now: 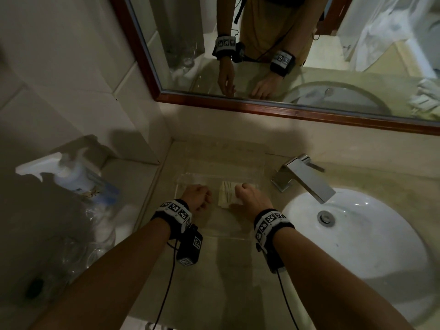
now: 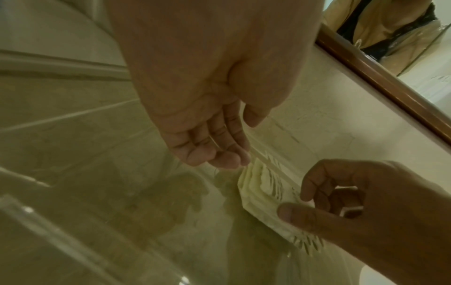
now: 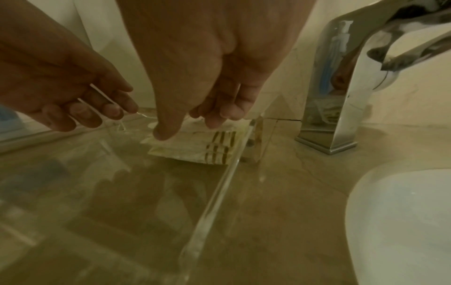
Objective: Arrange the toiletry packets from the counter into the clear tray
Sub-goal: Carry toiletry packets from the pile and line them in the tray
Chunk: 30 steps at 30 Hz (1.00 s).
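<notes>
A clear tray (image 1: 214, 235) stands on the beige counter between the side wall and the faucet. A stack of cream packets (image 1: 226, 195) with brown stripes lies in its back right corner. My right hand (image 1: 242, 189) pinches this stack (image 3: 202, 148): the thumb (image 3: 165, 133) is on the near edge and the fingers (image 3: 219, 117) are on the far side. My left hand (image 1: 202, 196) hovers inside the tray just left of the packets (image 2: 263, 192). Its fingers (image 2: 219, 158) hang loosely curled and hold nothing that I can make out. The tray's right wall (image 3: 214, 196) runs beside the stack.
A chrome faucet (image 1: 304, 177) and a white sink (image 1: 357, 234) are to the right of the tray. A pump bottle (image 1: 73, 177) and clear wrapped glassware (image 1: 95, 234) stand on the left. A framed mirror (image 1: 285, 55) hangs on the wall behind.
</notes>
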Available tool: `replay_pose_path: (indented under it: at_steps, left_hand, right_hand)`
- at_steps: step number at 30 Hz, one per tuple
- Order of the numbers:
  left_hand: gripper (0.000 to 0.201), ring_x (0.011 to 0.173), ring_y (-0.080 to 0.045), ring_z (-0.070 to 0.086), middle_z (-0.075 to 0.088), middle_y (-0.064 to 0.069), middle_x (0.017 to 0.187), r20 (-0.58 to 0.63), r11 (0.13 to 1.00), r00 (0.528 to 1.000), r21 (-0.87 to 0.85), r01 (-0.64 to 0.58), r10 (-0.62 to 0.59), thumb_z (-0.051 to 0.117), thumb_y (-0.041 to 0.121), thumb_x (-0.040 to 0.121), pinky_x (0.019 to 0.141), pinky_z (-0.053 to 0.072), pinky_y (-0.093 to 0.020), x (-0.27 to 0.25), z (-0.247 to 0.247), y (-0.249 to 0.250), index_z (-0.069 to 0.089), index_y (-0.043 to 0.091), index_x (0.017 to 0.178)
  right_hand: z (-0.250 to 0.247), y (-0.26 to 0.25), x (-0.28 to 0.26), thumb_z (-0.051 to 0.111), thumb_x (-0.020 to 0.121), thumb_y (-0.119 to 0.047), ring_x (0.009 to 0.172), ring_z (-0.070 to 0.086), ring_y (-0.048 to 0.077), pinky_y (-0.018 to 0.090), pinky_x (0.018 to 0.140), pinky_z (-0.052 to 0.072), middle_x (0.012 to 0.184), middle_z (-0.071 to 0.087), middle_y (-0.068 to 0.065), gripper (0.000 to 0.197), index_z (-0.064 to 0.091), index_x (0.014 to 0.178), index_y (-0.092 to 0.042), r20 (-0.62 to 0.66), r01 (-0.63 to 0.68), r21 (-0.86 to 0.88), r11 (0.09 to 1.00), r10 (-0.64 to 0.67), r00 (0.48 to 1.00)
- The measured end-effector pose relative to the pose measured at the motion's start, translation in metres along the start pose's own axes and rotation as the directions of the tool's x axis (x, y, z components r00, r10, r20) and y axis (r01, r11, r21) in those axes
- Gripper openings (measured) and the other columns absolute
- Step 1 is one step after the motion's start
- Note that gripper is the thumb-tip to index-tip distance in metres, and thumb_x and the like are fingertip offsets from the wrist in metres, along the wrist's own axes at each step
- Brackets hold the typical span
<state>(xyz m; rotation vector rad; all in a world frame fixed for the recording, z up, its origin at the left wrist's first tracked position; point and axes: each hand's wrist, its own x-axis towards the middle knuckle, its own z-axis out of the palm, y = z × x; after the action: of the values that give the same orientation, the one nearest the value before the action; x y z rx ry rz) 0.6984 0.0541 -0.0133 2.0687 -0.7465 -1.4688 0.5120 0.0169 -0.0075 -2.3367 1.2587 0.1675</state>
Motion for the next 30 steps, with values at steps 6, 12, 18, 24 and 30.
replay_pose_path:
  at_steps: [6, 12, 18, 24, 30]
  left_hand:
    - [0.032, 0.053, -0.017, 0.048, 0.060, -0.004, 0.068, -0.031, 0.999, 0.998, 0.015, -0.047, 0.047, 0.041, 0.020, 0.099, 0.050, 0.036, -0.022, -0.007, 0.013, 0.017, 0.057, 0.012, 0.073]
    - [0.026, 0.051, -0.016, 0.051, 0.060, -0.004, 0.067, -0.019, 0.988, 0.991, 0.085, -0.128, 0.130, 0.044, 0.016, 0.099, 0.040, 0.037, -0.017, -0.029, 0.035, 0.045, 0.057, 0.009, 0.078]
    - [0.018, 0.051, -0.016, 0.052, 0.060, -0.003, 0.069, -0.013, 0.946, 0.962, 0.187, -0.266, 0.273, 0.046, 0.014, 0.098, 0.037, 0.037, -0.018, -0.063, 0.072, 0.070, 0.057, 0.004, 0.088]
    - [0.023, 0.043, -0.008, 0.054, 0.062, -0.008, 0.068, -0.006, 0.887, 0.918, 0.260, -0.382, 0.398, 0.054, 0.011, 0.092, 0.037, 0.038, -0.015, -0.096, 0.128, 0.086, 0.057, 0.011, 0.069]
    - [0.013, 0.067, -0.019, 0.063, 0.062, -0.011, 0.076, 0.082, 0.755, 0.838, 0.393, -0.525, 0.540, 0.067, 0.007, 0.084, 0.060, 0.050, -0.024, -0.128, 0.181, 0.109, 0.067, -0.003, 0.091]
  right_hand:
    - [-0.017, 0.010, -0.005, 0.043, 0.098, -0.043, 0.087, 0.061, 0.029, 0.041, 0.074, 0.054, 0.099, 0.062, 0.009, 0.032, 0.055, 0.098, -0.013, -0.056, -0.033, -0.042, 0.999, 0.031, 0.998]
    - [-0.050, 0.027, -0.025, 0.045, 0.098, -0.038, 0.078, 0.060, 0.028, 0.035, 0.066, 0.050, 0.089, 0.063, 0.009, 0.029, 0.056, 0.090, -0.012, -0.088, -0.031, 0.040, 0.999, 0.034, 0.996]
    - [-0.086, 0.053, -0.060, 0.044, 0.097, -0.035, 0.072, 0.056, 0.027, 0.033, 0.067, 0.048, 0.079, 0.060, 0.007, 0.029, 0.057, 0.086, -0.012, -0.094, -0.088, 0.036, 0.995, 0.091, 0.991]
    - [-0.106, 0.094, -0.117, 0.046, 0.090, -0.022, 0.058, 0.049, 0.024, 0.027, 0.055, 0.038, 0.071, 0.054, 0.008, 0.025, 0.053, 0.070, -0.010, -0.185, -0.021, 0.055, 0.998, 0.031, 0.982]
    - [-0.121, 0.140, -0.173, 0.048, 0.093, -0.039, 0.076, 0.060, 0.029, 0.032, 0.063, 0.045, 0.086, 0.064, 0.010, 0.031, 0.062, 0.093, -0.012, -0.143, -0.181, -0.040, 0.983, 0.174, 0.974]
